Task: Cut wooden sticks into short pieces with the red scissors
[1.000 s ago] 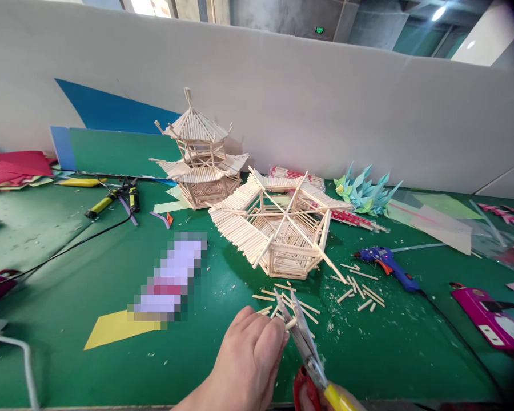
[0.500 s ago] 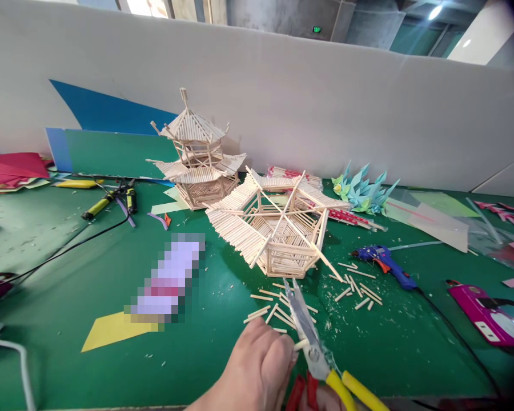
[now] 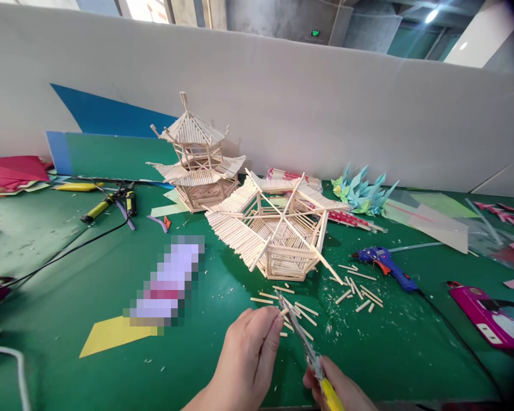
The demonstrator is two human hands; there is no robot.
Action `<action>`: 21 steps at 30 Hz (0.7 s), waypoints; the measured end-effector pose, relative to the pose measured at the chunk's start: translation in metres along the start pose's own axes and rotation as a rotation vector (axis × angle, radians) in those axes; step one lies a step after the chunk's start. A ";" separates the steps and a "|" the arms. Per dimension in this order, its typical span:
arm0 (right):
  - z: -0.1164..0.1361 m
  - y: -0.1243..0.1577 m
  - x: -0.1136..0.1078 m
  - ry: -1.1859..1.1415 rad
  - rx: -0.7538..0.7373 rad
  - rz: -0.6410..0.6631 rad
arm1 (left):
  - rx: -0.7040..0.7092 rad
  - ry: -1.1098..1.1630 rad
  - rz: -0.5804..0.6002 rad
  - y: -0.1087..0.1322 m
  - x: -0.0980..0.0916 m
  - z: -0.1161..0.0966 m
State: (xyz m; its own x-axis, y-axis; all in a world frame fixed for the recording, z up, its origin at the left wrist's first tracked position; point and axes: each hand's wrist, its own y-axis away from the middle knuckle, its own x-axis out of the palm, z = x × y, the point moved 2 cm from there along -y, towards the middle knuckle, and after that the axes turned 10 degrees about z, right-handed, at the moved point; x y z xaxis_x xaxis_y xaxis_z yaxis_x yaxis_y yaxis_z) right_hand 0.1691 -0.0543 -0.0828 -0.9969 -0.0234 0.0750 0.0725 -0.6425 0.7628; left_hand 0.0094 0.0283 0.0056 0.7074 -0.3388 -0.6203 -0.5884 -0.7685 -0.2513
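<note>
A: What do the hands hold?

B: The left hand (image 3: 246,354) is closed, pinching a thin wooden stick (image 3: 283,312) above the near middle of the green worktop (image 3: 188,371). The right hand (image 3: 345,385) grips a pair of scissors (image 3: 300,332) by the handles.

A: How do those two look?

B: The stick is pale, round and blunt-ended, poking out beside the blades. The scissors are grey metal with a yellow grip, their blades nearly together, something clear and crinkled clinging near the pivot.

A: And around them?

B: Just beyond lie short loose sticks (image 3: 307,309). Behind stands a six-sided frame (image 3: 240,237) of similar pale sticks, with ribbed, flaring eaves and bare spokes crossing on top. A tiered pagoda (image 3: 192,128) rises behind it to the left; a blue glue gun (image 3: 388,265) lies to the right, with spiky folded paper (image 3: 364,191) farther back.

A: What's hard to make out?

B: The left fingers hide most of the stick; I can't tell whether it sits between the blades. The yellow grip runs off the bottom edge, and an oblong item (image 3: 171,279) overlapping yellow paper (image 3: 111,337) is pixelated.
</note>
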 end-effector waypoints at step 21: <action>-0.005 0.000 0.010 -0.128 0.010 0.097 | 0.123 -0.244 -0.008 -0.001 0.006 -0.004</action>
State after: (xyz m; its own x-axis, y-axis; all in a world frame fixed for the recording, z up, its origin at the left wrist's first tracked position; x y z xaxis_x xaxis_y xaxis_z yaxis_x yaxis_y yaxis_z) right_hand 0.1594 -0.0577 -0.0854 -0.9734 0.0132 0.2288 0.1687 -0.6345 0.7543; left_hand 0.0157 0.0244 0.0049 0.6056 -0.1805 -0.7750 -0.6370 -0.6937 -0.3362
